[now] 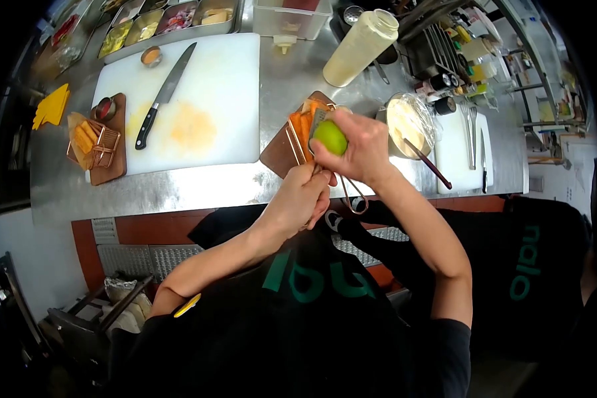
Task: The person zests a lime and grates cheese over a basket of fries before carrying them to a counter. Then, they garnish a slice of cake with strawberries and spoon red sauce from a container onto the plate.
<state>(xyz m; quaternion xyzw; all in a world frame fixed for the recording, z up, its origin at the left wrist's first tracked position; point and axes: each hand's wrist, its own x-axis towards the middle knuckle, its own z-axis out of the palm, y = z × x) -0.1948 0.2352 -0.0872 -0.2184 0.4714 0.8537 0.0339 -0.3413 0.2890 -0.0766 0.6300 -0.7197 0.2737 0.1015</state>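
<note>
A green lime is gripped in my right hand, its rounded side facing me. The lime is pressed against a narrow metal grater, whose handle end is in my closed left hand. Under the grater, orange fried sticks fill a copper wire basket on a brown wooden board. My hands hide part of the basket and of the grater.
A white cutting board carries a knife and a small sauce cup. Another basket of fried sticks stands left. A squeeze bottle and a film-covered container are right. Beside me stands another person.
</note>
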